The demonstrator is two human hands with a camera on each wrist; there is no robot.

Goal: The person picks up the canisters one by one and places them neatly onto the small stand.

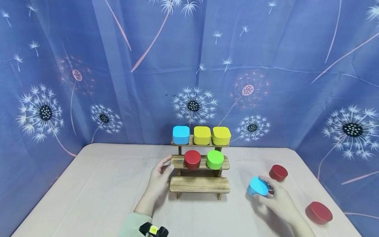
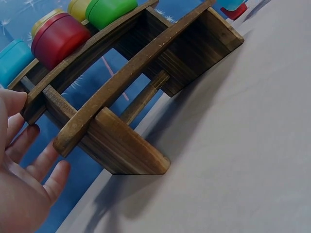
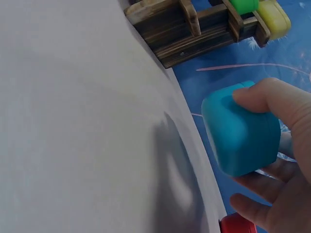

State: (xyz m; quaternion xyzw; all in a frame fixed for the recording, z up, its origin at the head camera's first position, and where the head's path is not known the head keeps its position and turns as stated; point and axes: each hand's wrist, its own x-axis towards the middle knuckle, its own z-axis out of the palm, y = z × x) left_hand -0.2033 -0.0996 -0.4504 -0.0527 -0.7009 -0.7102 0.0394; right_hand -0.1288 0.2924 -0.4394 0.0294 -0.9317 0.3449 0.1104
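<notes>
From the head view, a 3-step wooden rack (image 1: 200, 164) stands near the middle of a pale table (image 1: 88, 197), backed by a blue dandelion curtain (image 1: 88, 82). Its top step carries a blue square tin (image 1: 181, 135) and 2 yellow square tins (image 1: 202, 135) (image 1: 221, 135); the middle step carries a red round tin (image 1: 192, 159) and a green round tin (image 1: 215, 159); the lowest step holds nothing. The left hand (image 1: 161, 179) rests beside the rack's left end with fingers straight and relaxed, fingertips at the middle step, holding nothing. The right hand (image 1: 273, 197) grips a blue tin (image 1: 258, 187) to the right of the rack, tilted and apparently lifted off the table. Just beyond it sits a small red round tin (image 1: 278, 172), and a larger red round tin (image 1: 318, 213) lies near the table's right edge.

In the left wrist view, the open left hand (image 2: 22, 179) has its fingertips at the rack (image 2: 121, 97) end, gripping nothing.

In the right wrist view, the thumb and fingers (image 3: 260, 99) of the right hand pinch the blue tin (image 3: 240, 128) across opposite sides. It has rounded corners and a smooth matte skin, so it looks rigid and light but probably a little slippery; taking it across 2 flat sides, as here, seems the surest hold, since a grip on the rounded corners could let it twist.
</notes>
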